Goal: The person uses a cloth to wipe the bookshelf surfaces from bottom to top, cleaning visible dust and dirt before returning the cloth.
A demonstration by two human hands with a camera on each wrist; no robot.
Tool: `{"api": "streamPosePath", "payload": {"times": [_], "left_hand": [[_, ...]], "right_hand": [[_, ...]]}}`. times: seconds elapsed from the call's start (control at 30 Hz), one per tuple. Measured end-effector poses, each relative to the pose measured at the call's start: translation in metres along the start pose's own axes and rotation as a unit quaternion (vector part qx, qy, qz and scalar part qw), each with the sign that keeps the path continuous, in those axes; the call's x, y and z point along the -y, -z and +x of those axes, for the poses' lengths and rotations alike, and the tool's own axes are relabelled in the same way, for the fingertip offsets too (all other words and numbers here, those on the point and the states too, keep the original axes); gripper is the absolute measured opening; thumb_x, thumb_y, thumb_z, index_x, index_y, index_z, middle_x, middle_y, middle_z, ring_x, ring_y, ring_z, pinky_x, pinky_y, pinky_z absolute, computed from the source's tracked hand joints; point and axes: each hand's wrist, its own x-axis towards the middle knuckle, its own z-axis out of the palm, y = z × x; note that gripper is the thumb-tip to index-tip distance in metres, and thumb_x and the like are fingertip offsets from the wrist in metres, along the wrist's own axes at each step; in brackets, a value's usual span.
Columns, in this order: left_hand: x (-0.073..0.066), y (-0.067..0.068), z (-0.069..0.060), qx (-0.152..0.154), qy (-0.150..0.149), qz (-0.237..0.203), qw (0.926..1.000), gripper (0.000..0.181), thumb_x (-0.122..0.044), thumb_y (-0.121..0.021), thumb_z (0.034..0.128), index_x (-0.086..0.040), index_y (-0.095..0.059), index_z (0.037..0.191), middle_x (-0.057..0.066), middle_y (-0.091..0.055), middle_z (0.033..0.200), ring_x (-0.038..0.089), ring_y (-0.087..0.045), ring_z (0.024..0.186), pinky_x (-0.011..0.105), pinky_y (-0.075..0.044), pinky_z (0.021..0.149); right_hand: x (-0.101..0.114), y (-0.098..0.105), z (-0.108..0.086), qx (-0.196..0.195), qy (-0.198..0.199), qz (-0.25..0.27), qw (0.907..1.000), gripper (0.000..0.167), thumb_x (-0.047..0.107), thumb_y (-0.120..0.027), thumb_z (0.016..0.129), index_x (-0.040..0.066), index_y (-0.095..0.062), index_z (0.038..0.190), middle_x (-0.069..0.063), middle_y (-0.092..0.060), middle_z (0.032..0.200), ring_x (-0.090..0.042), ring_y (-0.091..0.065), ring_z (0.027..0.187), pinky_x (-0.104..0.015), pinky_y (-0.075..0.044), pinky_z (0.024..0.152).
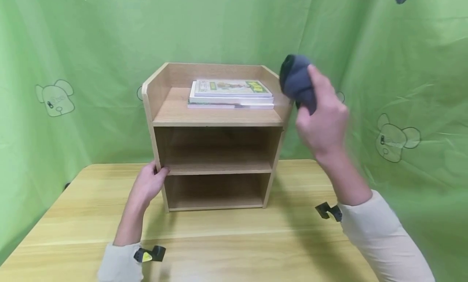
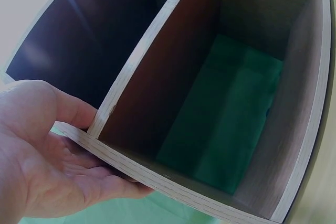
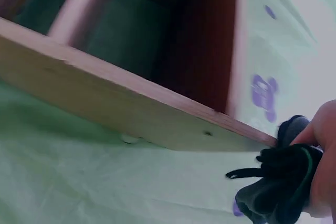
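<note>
A small wooden shelf unit [image 1: 219, 170] stands upright on the table. My left hand [image 1: 149, 183] grips its left side panel at the height of the middle board. In the left wrist view the thumb of my left hand [image 2: 58, 150] lies on the inner side near that board, and the fingers pass behind the panel. My right hand [image 1: 324, 115] holds a bunched dark grey cloth [image 1: 297, 81] in the air beside the unit's top right edge. The right wrist view shows the cloth [image 3: 281, 187] with a thin dark loop sticking out, close to the panel's end.
Several books [image 1: 231, 96] lie stacked on the top board, which has raised sides and back. Below it are two open compartments. The light wood table [image 1: 226, 245] extends around the unit. Green curtains [image 1: 234, 26] with cartoon outlines hang behind and at both sides.
</note>
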Motion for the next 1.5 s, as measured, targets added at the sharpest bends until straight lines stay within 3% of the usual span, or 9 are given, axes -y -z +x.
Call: {"api": "streamPosePath", "payload": {"times": [0.1, 0.2, 0.47, 0.7, 0.93, 1.2, 1.5], "left_hand": [[-0.001, 0.000, -0.001, 0.002, 0.004, -0.001, 1.0000, 0.041, -0.025, -0.047, 0.1040, 0.003, -0.055, 0.134, 0.029, -0.058, 0.135, 0.042, -0.054, 0.128, 0.061, -0.042, 0.107], [0.000, 0.000, -0.001, 0.004, 0.006, -0.002, 1.0000, 0.043, -0.025, -0.047, 0.1040, 0.003, -0.053, 0.137, 0.030, -0.057, 0.137, 0.044, -0.053, 0.130, 0.062, -0.042, 0.108], [0.001, 0.002, 0.001, 0.001, 0.006, -0.006, 1.0000, 0.044, -0.025, -0.046, 0.1040, 0.002, -0.052, 0.138, 0.029, -0.056, 0.139, 0.044, -0.051, 0.131, 0.062, -0.041, 0.109], [0.002, 0.000, 0.000, 0.003, 0.010, -0.003, 0.9999, 0.045, -0.024, -0.045, 0.1041, 0.004, -0.051, 0.138, 0.030, -0.054, 0.141, 0.046, -0.050, 0.133, 0.062, -0.040, 0.110], [0.000, 0.000, 0.001, 0.003, 0.010, -0.002, 0.9999, 0.047, -0.025, -0.045, 0.1037, 0.003, -0.050, 0.142, 0.030, -0.053, 0.144, 0.047, -0.048, 0.136, 0.062, -0.039, 0.111], [-0.001, 0.000, 0.001, 0.003, 0.009, -0.006, 0.9999, 0.048, -0.025, -0.045, 0.1040, 0.003, -0.049, 0.143, 0.030, -0.051, 0.145, 0.047, -0.047, 0.136, 0.063, -0.038, 0.112], [0.000, -0.001, 0.001, 0.001, 0.006, -0.004, 1.0000, 0.047, -0.025, -0.045, 0.1039, 0.002, -0.050, 0.142, 0.030, -0.053, 0.144, 0.046, -0.048, 0.136, 0.062, -0.039, 0.111]], "right_hand": [[-0.004, -0.010, -0.012, 0.012, 0.047, -0.024, 0.9986, 0.073, -0.013, -0.054, 0.075, 0.014, -0.059, 0.143, -0.020, -0.063, 0.137, -0.044, -0.064, 0.119, -0.062, -0.057, 0.086], [-0.007, -0.016, -0.023, 0.014, 0.063, -0.040, 0.9971, 0.072, -0.012, -0.055, 0.074, 0.014, -0.060, 0.141, -0.023, -0.061, 0.138, -0.045, -0.060, 0.124, -0.064, -0.056, 0.086], [-0.035, -0.028, -0.071, 0.024, 0.123, -0.025, 0.9918, 0.069, -0.012, -0.059, 0.073, 0.004, -0.058, 0.140, -0.030, -0.059, 0.136, -0.049, -0.060, 0.123, -0.063, -0.056, 0.085], [-0.058, -0.037, -0.111, 0.026, 0.133, 0.002, 0.9908, 0.061, -0.008, -0.062, 0.074, 0.000, -0.060, 0.135, -0.030, -0.061, 0.132, -0.051, -0.063, 0.117, -0.062, -0.057, 0.084], [-0.076, -0.037, -0.147, 0.070, 0.185, -0.004, 0.9802, 0.061, -0.005, -0.063, 0.070, 0.000, -0.065, 0.131, -0.033, -0.063, 0.124, -0.052, -0.067, 0.100, -0.058, -0.060, 0.064], [-0.091, -0.038, -0.177, 0.115, 0.226, -0.024, 0.9669, 0.058, 0.001, -0.063, 0.070, -0.001, -0.066, 0.128, -0.033, -0.063, 0.119, -0.052, -0.067, 0.097, -0.057, -0.060, 0.071], [-0.101, -0.037, -0.203, 0.160, 0.236, -0.020, 0.9583, 0.062, -0.004, -0.070, 0.064, -0.002, -0.066, 0.127, -0.035, -0.063, 0.118, -0.054, -0.068, 0.095, -0.056, -0.060, 0.062]]}}
